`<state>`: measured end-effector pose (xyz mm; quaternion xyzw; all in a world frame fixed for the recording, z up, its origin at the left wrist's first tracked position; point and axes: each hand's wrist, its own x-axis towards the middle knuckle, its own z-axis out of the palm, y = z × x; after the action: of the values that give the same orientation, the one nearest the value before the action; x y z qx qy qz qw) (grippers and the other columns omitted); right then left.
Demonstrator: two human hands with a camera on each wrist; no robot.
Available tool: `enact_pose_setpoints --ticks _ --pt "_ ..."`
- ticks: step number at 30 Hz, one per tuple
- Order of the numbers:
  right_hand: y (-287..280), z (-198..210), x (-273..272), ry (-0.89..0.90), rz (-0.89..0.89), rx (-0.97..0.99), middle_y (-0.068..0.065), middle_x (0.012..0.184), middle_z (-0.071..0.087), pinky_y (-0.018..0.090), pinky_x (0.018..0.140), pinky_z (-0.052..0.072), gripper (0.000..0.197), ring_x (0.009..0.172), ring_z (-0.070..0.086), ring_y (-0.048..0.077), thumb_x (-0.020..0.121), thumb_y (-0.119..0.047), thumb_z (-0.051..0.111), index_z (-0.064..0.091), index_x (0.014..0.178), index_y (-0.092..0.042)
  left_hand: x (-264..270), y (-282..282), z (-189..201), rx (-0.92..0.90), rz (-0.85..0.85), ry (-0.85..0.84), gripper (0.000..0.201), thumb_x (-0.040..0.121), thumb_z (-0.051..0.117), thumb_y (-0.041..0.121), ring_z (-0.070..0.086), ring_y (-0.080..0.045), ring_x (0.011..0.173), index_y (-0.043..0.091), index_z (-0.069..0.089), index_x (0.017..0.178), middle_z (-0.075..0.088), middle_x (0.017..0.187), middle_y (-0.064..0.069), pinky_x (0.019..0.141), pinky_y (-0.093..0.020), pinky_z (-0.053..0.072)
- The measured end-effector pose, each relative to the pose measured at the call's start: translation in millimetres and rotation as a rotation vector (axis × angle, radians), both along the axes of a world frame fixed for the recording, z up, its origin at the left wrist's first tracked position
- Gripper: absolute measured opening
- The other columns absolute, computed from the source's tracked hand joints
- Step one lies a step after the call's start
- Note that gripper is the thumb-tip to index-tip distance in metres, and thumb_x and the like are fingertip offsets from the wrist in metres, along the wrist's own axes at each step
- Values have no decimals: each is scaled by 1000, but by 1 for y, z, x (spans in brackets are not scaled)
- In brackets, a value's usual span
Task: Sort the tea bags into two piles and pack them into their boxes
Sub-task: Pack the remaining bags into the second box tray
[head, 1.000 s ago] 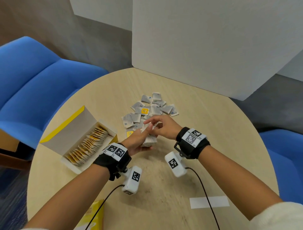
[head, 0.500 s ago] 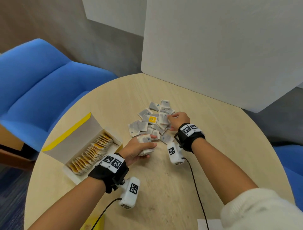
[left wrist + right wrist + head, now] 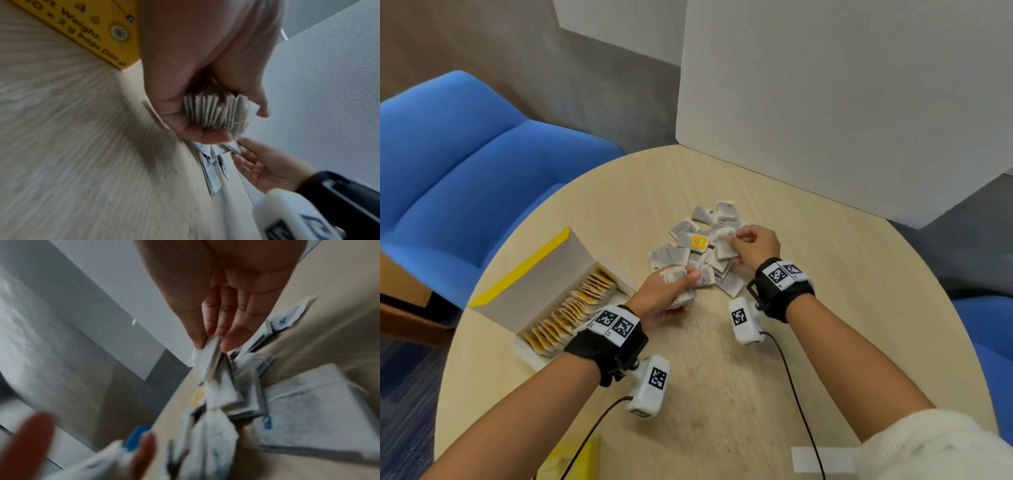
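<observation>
Since the earlier frames the right hand (image 3: 755, 244) has left the stack and gone out to the loose pile at frame centre, while the left hand (image 3: 666, 295) has stayed where it was.

The left hand curls round a stack of grey tea bags (image 3: 218, 112), edges fanned between thumb and fingers, probably so the sorted ones stay squared up for boxing. The right hand pinches a single grey tea bag (image 3: 207, 350) between thumb and fingertips, lifting it off the loose pile (image 3: 702, 255); one yellow-tagged bag (image 3: 699, 242) lies among the grey ones.

At centre left the open yellow box (image 3: 558, 294) already holds a row of yellow bags standing on edge. The wooden table (image 3: 722, 394) carries everything. The grey bags' own box may be the yellow thing at the lower edge; I cannot tell.
</observation>
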<state>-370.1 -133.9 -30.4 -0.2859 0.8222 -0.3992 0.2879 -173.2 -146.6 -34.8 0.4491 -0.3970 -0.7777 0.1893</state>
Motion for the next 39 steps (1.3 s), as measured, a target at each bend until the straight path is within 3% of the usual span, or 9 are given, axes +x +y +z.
enact_pose_setpoints --ticks 4,7,13,18,22,26,29,32,39 --pt "37 25 16 -279 31 -141 9 84 66 23 53 56 5 65 64 15 83 -9 71 66 84 -10 -8 3 6 -24 -9 18 31 85 66 36 58 -11 64 17 63 109 63 83 -3 55 -24 51" --pt "64 37 29 -387 46 -171 9 79 65 23 53 55 4 62 62 15 83 -8 71 67 85 -8 -14 9 11 -33 -28 24 36 88 60 41 59 -9 67 17 60 116 64 83 1 55 -23 51" --pt "91 39 49 -462 53 -141 5 64 65 24 51 53 10 50 57 13 79 -9 75 65 83 -8 -22 21 22 -15 -141 56 37 89 50 48 60 -11 79 19 59 110 65 89 0 63 -23 53" --pt "93 29 57 -302 55 -117 10 66 65 21 43 46 8 44 53 10 80 -7 73 68 80 -12 -20 24 25 -22 -239 26 40 79 64 43 59 -10 77 18 63 111 65 86 1 60 -22 49" --pt "85 14 60 -217 110 -93 9 88 72 22 41 41 17 44 48 8 84 -11 68 66 72 -21 -11 22 20 -9 -269 62 29 76 73 23 58 -8 70 21 67 105 65 85 0 55 -20 44" --pt "64 5 32 53 106 -5 0 88 65 23 61 42 5 70 57 16 89 -20 62 66 87 -21 -3 13 18 -44 -198 -26 29 82 69 8 55 -6 64 21 65 107 61 85 2 51 -18 44" --pt "49 -5 8 267 297 260 10 119 53 26 81 41 35 103 57 24 87 -25 65 60 119 -16 2 6 17 -56 -181 -42 26 81 70 8 54 -8 66 22 68 103 62 83 1 49 -18 44" --pt "40 -10 -1 370 454 396 11 131 44 31 94 41 53 115 52 27 83 -35 69 52 131 -17 4 1 15 -62 -171 -57 22 80 71 8 54 -8 66 23 68 96 62 79 2 49 -18 44" --pt "39 -12 3 376 400 341 3 103 59 26 70 36 34 89 54 18 78 -33 74 61 102 -14 2 0 4 -56 -104 -69 27 78 73 7 56 -7 62 18 67 101 62 80 0 48 -18 46"
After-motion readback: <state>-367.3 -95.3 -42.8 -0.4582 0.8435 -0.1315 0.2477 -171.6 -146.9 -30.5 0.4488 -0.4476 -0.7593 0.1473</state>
